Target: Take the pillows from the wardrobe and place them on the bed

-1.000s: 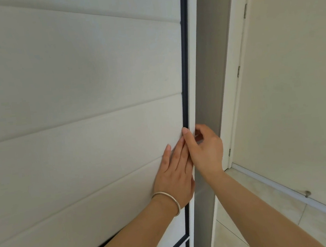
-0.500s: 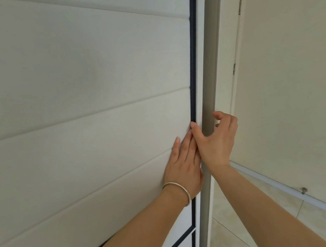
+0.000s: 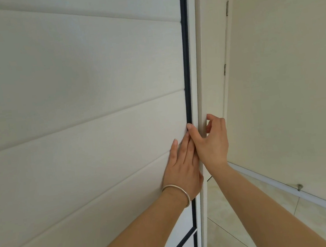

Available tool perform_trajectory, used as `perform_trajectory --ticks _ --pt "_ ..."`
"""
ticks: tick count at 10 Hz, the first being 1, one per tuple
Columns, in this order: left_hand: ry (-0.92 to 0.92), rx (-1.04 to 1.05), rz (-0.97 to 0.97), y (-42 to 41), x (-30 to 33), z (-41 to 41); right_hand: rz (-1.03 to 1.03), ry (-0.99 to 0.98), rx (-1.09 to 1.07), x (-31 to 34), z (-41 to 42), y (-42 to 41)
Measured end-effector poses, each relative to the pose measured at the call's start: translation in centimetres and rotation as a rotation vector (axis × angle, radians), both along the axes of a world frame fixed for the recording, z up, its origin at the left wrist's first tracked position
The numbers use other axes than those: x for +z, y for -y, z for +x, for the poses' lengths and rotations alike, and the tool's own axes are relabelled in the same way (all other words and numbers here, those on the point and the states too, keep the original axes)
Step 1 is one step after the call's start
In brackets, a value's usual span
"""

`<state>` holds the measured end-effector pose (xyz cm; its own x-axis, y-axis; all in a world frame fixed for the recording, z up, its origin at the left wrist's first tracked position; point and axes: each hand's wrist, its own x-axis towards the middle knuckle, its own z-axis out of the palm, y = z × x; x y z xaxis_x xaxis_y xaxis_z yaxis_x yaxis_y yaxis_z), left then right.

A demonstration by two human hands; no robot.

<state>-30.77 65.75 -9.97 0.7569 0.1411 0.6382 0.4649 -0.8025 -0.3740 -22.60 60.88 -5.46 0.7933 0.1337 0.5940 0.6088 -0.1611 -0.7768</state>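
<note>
Wardrobe door [image 3: 80, 116] fills the frame left of both hands, pale panels with horizontal grooves, dark trim strip [image 3: 187, 59] running up just above the thumb. Pillows not in view. Right hand [image 3: 211, 144] clamped on the door edge [image 3: 198, 90]: thumb on the front face by the trim, fingers curled round the far side. Left hand [image 3: 182, 169] flat on the panel, fingers straight and together, gripping nothing, touching the right hand's thumb side. Bangle [image 3: 178, 192] on the left wrist. Right of the right hand: room door [image 3: 219, 56] with hinges, then plain wall [image 3: 294, 67]. Below the right forearm: tiled floor [image 3: 239, 216], baseboard [image 3: 287, 192] with a small doorstop [image 3: 299, 186].
</note>
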Motion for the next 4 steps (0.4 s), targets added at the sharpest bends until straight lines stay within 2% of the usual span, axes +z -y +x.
perform_trajectory --ticks 2,4 --pt "0.004 -0.060 -0.080 0.6 0.5 -0.3 -0.017 -0.023 0.011 0.2 -0.1 0.3" --pt "0.073 -0.208 -0.289 1.4 0.1 -1.4 0.091 -0.143 0.039 0.1 -1.7 1.2"
